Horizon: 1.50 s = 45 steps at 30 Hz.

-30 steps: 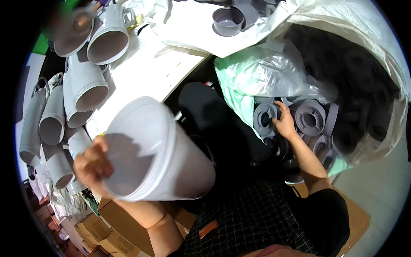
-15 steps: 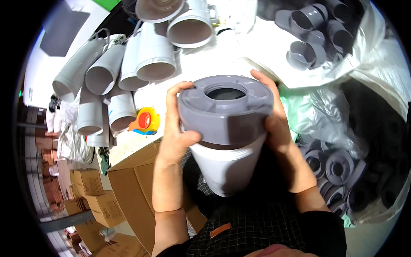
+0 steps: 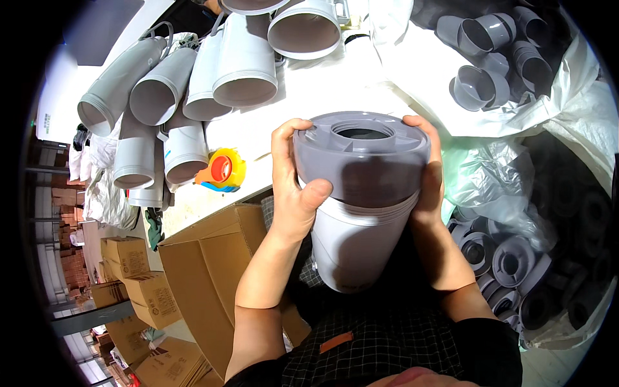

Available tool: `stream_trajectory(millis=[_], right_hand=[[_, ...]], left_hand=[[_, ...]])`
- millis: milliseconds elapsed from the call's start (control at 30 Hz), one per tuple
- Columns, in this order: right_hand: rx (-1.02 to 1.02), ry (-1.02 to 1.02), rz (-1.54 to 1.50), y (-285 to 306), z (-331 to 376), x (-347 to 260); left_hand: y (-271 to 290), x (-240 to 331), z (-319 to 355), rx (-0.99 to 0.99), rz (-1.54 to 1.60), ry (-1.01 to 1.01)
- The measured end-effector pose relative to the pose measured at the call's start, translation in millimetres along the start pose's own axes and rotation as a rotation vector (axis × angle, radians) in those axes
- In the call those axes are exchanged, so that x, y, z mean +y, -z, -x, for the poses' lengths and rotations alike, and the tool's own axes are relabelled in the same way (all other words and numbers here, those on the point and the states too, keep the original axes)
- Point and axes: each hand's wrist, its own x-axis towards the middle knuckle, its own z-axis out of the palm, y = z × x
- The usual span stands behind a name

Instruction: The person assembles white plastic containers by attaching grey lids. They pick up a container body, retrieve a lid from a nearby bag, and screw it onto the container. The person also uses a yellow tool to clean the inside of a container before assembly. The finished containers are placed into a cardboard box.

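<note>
A grey round cap (image 3: 367, 173) with a threaded hole in its middle sits over the upper end of a pale grey cylindrical body (image 3: 358, 248). Screw ridges on the body show just under the cap's lower edge. On the cap's left side, my left hand (image 3: 293, 200) is closed, its thumb on the front wall and fingers over the rim. My right hand (image 3: 430, 180) grips the opposite side, fingertips at the top rim. The body hangs down in front of my dark checked apron (image 3: 387, 345); how it is supported underneath is hidden.
Several pale grey jugs (image 3: 245, 64) lie open-ended on the table at the left. An orange-yellow tape dispenser (image 3: 222, 171) is near the table edge, above a cardboard box (image 3: 206, 264). Grey cups (image 3: 474, 87) and a plastic bag of grey caps (image 3: 512, 261) are on the right.
Both hands and the cap with its body stand a little farther right in the picture. The whole surroundings have also shifted slightly. More of the body's ridges shows under the cap.
</note>
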Motion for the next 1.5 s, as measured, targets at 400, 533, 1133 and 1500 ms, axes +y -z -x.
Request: stream_trajectory(millis=[400,533,1133,1500], right_hand=[[-0.229,0.703,0.531,23.5,-12.6,20.5],[-0.183,0.735,0.867,-3.8,-4.6,-19.5],[0.557,-0.051,0.748,242.9,70.5,-39.9],[0.973,-0.562,1.331,548.4,198.5,-121.9]], left_hand=[[17.4,-3.8,-13.2,-0.150,-0.605,-0.643],[5.4,-19.6,-28.4,-0.101,-0.317,-0.491],[26.2,-78.4,128.9,-0.298,0.343,0.769],[-2.9,-76.3,138.7,-0.112,0.330,0.634]])
